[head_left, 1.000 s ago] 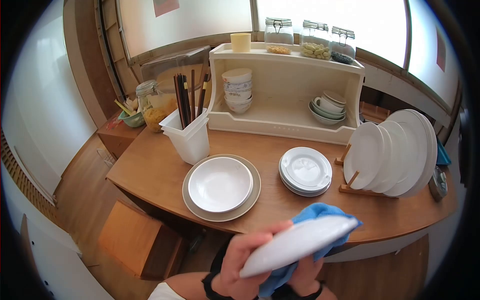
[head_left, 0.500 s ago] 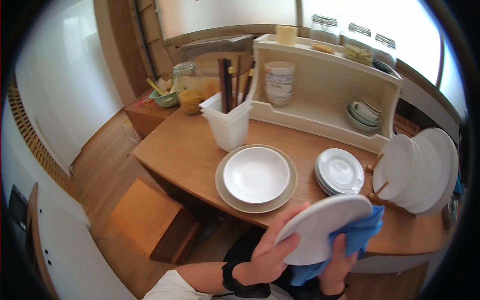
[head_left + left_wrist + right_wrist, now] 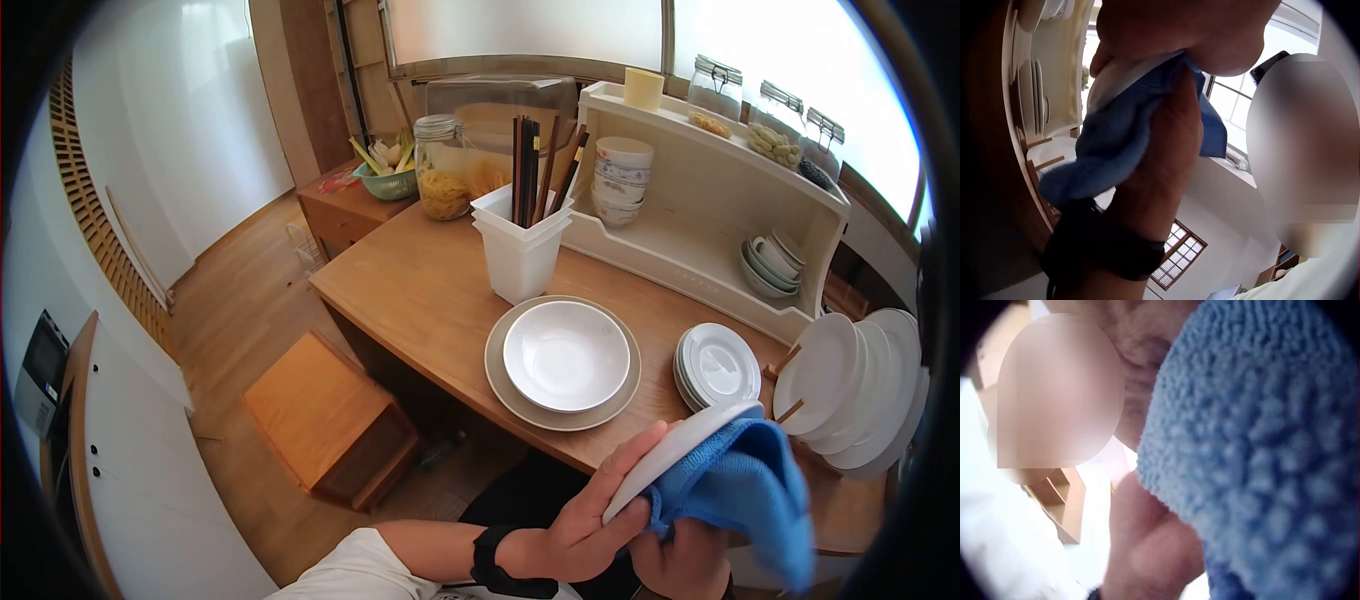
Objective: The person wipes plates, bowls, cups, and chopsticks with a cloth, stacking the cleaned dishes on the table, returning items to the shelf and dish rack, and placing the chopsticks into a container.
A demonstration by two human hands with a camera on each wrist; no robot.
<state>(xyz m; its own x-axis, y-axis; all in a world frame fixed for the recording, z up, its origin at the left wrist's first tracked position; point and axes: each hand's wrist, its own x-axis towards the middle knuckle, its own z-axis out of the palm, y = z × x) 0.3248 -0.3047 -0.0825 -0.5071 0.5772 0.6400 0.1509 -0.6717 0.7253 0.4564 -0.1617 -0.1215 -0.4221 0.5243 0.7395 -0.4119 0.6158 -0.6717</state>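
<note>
- White round ceramic-looking plate (image 3: 668,452), tilted near the brown wooden desk's (image 3: 430,270) front edge
- My left hand (image 3: 585,528) grips its rim; my right hand (image 3: 685,562) clasps a fuzzy blue cloth (image 3: 742,485) against it
- Wiping seems underway; next probably calls for turning it

Blue cloth (image 3: 745,490) hides much of white dish (image 3: 668,448); cloth's lower end blurred; right-wrist view crops cloth.
</note>
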